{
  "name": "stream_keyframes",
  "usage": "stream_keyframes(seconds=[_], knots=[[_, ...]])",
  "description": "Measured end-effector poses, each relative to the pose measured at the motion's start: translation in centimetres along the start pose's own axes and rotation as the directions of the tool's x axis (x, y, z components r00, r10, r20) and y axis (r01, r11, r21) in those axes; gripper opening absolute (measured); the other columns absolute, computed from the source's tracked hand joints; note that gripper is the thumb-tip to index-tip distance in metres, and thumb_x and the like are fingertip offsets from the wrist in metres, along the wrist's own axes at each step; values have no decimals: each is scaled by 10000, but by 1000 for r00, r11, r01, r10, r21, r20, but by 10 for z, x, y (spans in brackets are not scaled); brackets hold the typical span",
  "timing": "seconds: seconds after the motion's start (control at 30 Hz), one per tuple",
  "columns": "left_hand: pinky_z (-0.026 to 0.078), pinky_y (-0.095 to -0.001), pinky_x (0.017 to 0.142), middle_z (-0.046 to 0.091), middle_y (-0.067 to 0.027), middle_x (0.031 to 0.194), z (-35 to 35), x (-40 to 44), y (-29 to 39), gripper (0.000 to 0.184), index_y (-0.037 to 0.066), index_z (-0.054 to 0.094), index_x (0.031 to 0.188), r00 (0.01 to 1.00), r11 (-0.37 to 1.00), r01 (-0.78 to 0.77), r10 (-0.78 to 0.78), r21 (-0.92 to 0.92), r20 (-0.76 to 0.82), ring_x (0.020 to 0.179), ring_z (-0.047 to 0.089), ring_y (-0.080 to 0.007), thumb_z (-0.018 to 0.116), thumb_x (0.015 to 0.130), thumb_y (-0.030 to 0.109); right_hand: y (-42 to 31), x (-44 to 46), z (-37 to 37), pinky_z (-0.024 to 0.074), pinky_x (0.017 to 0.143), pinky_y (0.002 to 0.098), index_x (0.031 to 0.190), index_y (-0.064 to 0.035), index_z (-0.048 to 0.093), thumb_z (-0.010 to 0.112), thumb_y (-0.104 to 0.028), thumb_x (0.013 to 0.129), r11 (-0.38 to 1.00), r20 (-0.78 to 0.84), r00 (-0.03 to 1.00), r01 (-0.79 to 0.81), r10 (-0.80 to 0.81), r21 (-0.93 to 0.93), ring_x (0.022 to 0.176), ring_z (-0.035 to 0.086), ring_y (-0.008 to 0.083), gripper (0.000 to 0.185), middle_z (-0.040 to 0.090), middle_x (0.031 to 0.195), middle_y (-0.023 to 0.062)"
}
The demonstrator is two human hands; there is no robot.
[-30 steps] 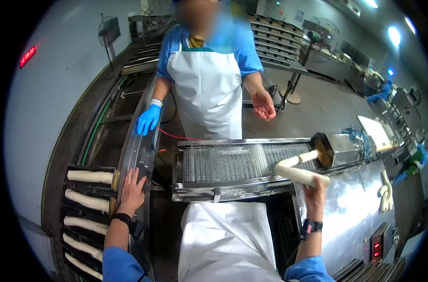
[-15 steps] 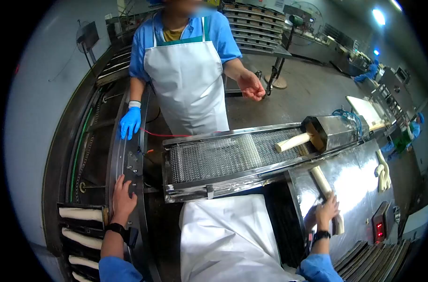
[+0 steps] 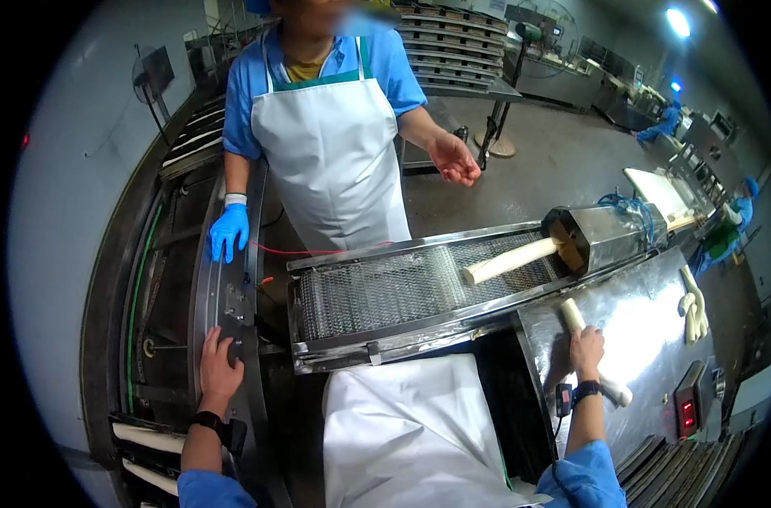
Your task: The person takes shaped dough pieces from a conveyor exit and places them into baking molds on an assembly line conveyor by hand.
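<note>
My right hand (image 3: 587,349) is closed round the middle of a long pale dough roll (image 3: 616,391) that lies on the steel table (image 3: 648,339). One end of the roll shows beyond my fingers and the other below my wrist. My left hand (image 3: 220,368) rests on the metal rail (image 3: 258,406), fingers stretched out, next to small fittings. Another dough roll (image 3: 512,261) lies on the mesh conveyor belt (image 3: 360,292), its far end inside the metal hood (image 3: 610,237). Long dough pieces (image 3: 148,438) sit in dark trays below my left forearm.
Facing me stands a co-worker in a white apron (image 3: 330,161), blue-gloved hand (image 3: 229,230) on the rail. Dough scraps (image 3: 694,309) and a box with a red display (image 3: 690,411) are on the table. Stacked trays (image 3: 449,46) stand behind. Slatted trays (image 3: 677,474) are at lower right.
The dough roll on the belt has come further left out of the hood. My right hand has shifted up along its roll, which has turned slightly. The trays at lower left have moved down.
</note>
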State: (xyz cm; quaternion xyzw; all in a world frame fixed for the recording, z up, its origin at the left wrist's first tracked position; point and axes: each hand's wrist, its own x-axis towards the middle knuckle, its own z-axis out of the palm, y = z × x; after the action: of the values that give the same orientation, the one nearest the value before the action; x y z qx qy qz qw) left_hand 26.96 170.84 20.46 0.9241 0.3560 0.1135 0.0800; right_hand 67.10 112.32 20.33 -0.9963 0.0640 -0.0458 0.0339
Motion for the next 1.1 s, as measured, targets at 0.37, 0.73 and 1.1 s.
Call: stream_keyframes(seconds=[0.37,0.73,1.1], knots=[[328,-414,1105,421,-174,1401,-8,0,5,399,6,596,1098,1000,1000,-13,13,-12,-26,1349,346,-339,632,707,76,-226,-33,4,342,1051,523,1232,-125,551,695,-21,667,531,-199,574,815,-794,230,1251,410,377,593,482,1282,160],[335,-413,1097,438,-175,1379,-6,-1,1,390,12,595,1087,999,1000,-16,17,24,-52,1333,365,-330,638,703,67,-269,-45,27,432,867,412,1004,-94,590,655,-33,701,495,-191,515,856,-835,148,943,577,265,315,605,952,77],[330,-414,1100,446,-181,1369,8,0,-18,398,15,598,1077,996,996,-49,43,-69,-83,1339,358,-338,629,681,11,55,-49,27,496,552,276,976,-26,539,552,101,644,93,-63,943,35,326,995,649,579,176,355,535,793,80]])
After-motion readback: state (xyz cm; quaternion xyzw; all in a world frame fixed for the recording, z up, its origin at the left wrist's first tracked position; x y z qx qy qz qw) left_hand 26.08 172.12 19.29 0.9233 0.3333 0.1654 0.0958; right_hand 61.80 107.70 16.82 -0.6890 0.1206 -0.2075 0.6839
